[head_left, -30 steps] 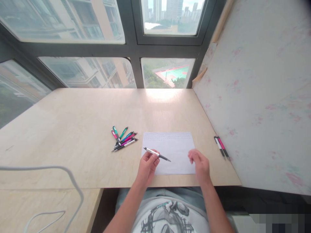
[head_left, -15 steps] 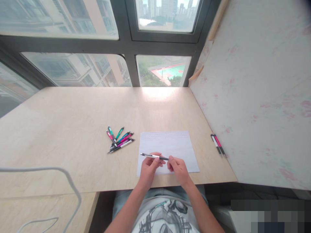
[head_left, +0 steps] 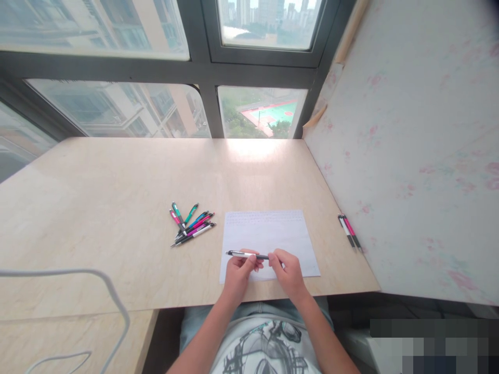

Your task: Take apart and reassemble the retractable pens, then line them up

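A white and black pen (head_left: 238, 254) lies almost level between my hands, above a sheet of paper (head_left: 268, 234) with lines of small writing along its top. Around the pen's middle, the fingers of my left hand (head_left: 238, 271) are closed, and its clip end sticks out to the left. My right hand (head_left: 287, 267) pinches the black end at the right; the tip is hidden by those fingers. Left of the paper, several coloured pens (head_left: 194, 226) lie in a loose, overlapping pile.
Two more pens (head_left: 350, 231), one white and one pink, lie by the papered wall (head_left: 421, 156) at the right. A pale cable (head_left: 111, 291) arches over the lower left of the wooden table (head_left: 117, 208). Windows (head_left: 261, 111) stand behind the table's far edge.
The pen has tilted a little closer to level, its clip end sinking slightly. My right-hand fingers have shifted slightly on the black end. The piles of pens and the paper stay put.
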{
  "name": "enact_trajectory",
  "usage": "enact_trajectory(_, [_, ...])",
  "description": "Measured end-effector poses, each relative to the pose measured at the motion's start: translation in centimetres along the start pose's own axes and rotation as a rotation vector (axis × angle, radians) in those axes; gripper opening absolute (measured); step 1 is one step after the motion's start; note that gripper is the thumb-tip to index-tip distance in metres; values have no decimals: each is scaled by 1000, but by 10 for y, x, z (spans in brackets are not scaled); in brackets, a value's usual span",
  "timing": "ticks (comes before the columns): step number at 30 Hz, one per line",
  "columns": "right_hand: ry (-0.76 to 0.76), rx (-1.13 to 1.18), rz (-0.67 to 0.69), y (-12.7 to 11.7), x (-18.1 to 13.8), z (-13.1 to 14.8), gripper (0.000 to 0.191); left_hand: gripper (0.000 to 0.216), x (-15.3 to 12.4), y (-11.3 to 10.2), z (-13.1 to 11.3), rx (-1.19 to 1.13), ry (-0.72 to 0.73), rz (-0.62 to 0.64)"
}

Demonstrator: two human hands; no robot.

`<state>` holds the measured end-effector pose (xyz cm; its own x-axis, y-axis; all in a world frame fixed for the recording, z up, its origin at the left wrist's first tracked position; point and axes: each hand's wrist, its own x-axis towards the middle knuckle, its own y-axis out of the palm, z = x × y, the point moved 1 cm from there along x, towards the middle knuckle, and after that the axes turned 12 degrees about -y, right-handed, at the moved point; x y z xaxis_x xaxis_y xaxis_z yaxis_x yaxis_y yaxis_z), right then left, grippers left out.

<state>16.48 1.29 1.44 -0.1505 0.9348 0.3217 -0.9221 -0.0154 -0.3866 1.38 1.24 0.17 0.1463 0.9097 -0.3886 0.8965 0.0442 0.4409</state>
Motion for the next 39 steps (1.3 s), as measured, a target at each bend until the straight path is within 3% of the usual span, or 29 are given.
enact_trajectory(4, [-91, -13, 21, -4, 2, 4, 29, 18, 1, 0, -1, -37, 1, 6])
enact_trajectory(9, [-59, 73, 3, -10, 3, 6, 10, 18, 1, 0, -2, -63, 8, -9])
enact_trajectory(12, [-5, 77, -25, -12, 2, 4, 12, 18, 1, 1, -1, -59, 8, -11])
enact_trajectory(16, [39, 57, 7, -13, 2, 2, 33, 18, 0, 1, -1, 31, 31, 13])
enact_trajectory(29, [47, 103, -21, -15, 1, 2, 10, 20, 0, 0, 0, -1, 31, 0])
enact_trajectory(39, [164, 151, -25, -17, 1, 0, 28, 22, 0, 1, -1, -27, 1, -18])
